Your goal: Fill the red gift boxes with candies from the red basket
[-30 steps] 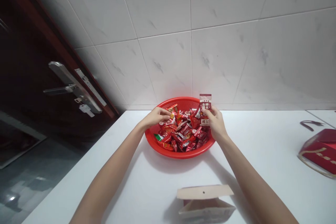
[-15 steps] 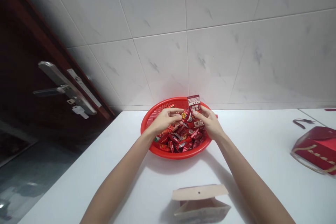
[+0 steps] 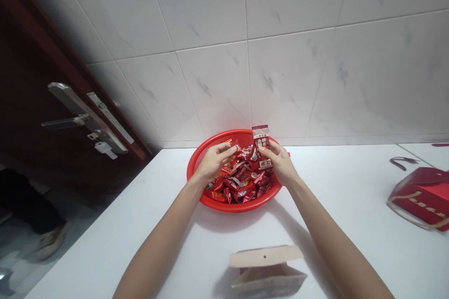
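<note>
A red oval basket (image 3: 238, 208) stands on the white table against the tiled wall, with many red-wrapped candies (image 3: 242, 187) inside. Over its right side, my right hand (image 3: 280, 163) grips a dark red packet (image 3: 260, 136) with white lettering, held upright between thumb and fingers. My left hand (image 3: 215, 161) is above the left part of the basket, its thumb and fingers closed on a small wrapped candy (image 3: 238, 147). Nearer the front edge stands a small paper box (image 3: 268, 285) with its pale top flap (image 3: 264, 257) raised and its mouth partly open.
On the right of the table (image 3: 358, 187) lie a red gift box (image 3: 421, 196) with gold lettering and a dark ribbon (image 3: 402, 163). To the left is a dark red door (image 3: 28, 103) with a handle and keys. A person's shoe (image 3: 51, 243) shows on the floor.
My left hand has moved slightly left, away from the packet. My right hand keeps its hold almost in place. A person's leg and shoe have come into view at the lower left.
</note>
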A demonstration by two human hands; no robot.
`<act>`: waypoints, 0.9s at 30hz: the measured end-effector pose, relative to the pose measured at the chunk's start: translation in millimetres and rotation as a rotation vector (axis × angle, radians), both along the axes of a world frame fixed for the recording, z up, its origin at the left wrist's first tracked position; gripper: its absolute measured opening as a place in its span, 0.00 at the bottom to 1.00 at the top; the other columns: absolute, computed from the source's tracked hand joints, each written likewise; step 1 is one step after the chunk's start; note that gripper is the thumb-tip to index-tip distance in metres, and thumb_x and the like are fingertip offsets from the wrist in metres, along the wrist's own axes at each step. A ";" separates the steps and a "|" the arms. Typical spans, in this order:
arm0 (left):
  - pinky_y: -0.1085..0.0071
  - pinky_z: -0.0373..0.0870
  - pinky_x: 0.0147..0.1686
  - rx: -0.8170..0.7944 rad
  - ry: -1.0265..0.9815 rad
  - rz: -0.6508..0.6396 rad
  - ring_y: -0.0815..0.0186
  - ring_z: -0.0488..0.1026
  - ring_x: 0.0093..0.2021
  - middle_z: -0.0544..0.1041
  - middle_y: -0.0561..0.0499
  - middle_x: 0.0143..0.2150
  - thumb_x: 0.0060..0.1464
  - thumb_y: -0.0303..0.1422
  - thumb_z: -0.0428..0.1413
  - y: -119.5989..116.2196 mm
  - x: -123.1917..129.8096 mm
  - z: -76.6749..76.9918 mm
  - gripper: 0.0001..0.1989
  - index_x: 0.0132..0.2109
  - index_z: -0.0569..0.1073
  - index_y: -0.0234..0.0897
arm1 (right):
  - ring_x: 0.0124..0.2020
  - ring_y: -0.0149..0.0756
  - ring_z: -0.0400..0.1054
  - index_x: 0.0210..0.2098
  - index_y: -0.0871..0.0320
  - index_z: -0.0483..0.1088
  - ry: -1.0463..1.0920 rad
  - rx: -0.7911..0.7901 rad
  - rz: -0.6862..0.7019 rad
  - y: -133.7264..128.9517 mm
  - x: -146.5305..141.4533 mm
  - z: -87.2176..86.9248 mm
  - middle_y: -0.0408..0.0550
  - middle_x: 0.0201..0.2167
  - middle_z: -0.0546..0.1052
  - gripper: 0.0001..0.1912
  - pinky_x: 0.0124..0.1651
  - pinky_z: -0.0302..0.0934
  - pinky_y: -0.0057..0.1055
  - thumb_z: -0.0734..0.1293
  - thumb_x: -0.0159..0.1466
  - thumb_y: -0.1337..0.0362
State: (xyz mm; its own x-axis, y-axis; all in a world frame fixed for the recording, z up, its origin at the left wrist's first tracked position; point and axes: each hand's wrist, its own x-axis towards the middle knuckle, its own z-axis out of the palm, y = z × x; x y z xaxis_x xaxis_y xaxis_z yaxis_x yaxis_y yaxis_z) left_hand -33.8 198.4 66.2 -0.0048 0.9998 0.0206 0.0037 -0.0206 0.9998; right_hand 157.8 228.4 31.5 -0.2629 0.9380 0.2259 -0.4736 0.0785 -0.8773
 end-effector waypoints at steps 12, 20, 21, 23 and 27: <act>0.65 0.67 0.38 0.076 0.891 0.116 0.56 0.76 0.36 0.81 0.47 0.33 0.49 0.41 0.60 -7.2 -53.0 5.5 0.13 0.37 0.80 0.36 | 0.37 0.44 0.77 0.37 0.54 0.78 0.076 -0.092 -0.095 2.3 0.8 3.1 0.45 0.35 0.83 0.19 0.42 0.72 0.39 0.77 0.48 0.54; 0.69 0.69 0.40 0.022 0.958 -0.294 0.57 0.78 0.40 0.84 0.47 0.42 0.51 0.42 0.59 -24.3 -57.0 11.4 0.15 0.42 0.83 0.40 | 0.40 0.47 0.78 0.36 0.55 0.76 0.082 -0.102 -0.104 2.7 2.1 5.9 0.46 0.33 0.83 0.20 0.44 0.72 0.41 0.77 0.47 0.54; 0.70 0.69 0.39 0.018 0.948 -0.353 0.58 0.78 0.40 0.84 0.48 0.41 0.49 0.42 0.61 -24.9 -54.0 11.0 0.15 0.42 0.83 0.40 | 0.40 0.48 0.78 0.37 0.55 0.76 0.085 -0.106 -0.096 2.5 2.3 6.5 0.47 0.33 0.83 0.20 0.43 0.73 0.42 0.77 0.47 0.54; 0.71 0.67 0.37 0.018 0.960 -0.408 0.59 0.77 0.37 0.83 0.49 0.37 0.45 0.40 0.64 -23.3 -49.3 7.5 0.15 0.40 0.83 0.41 | 0.40 0.48 0.78 0.37 0.55 0.75 0.095 -0.111 -0.073 1.4 2.5 8.4 0.48 0.34 0.83 0.20 0.42 0.73 0.42 0.77 0.48 0.54; 0.71 0.65 0.31 -0.019 0.941 -0.370 0.63 0.73 0.28 0.79 0.52 0.27 0.44 0.36 0.62 -13.7 -49.9 -1.8 0.10 0.36 0.83 0.38 | 0.40 0.49 0.79 0.37 0.56 0.75 0.130 -0.115 -0.030 -3.3 2.6 15.3 0.49 0.35 0.83 0.20 0.43 0.73 0.43 0.77 0.48 0.54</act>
State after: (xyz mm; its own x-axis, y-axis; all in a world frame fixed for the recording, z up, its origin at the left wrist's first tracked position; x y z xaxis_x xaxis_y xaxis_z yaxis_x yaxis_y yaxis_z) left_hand -83.7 184.7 64.3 0.3156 0.9354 -0.1592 0.7874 -0.1646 0.5941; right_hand 160.3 225.1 46.8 -0.2098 0.9666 0.1470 -0.5826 -0.0028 -0.8128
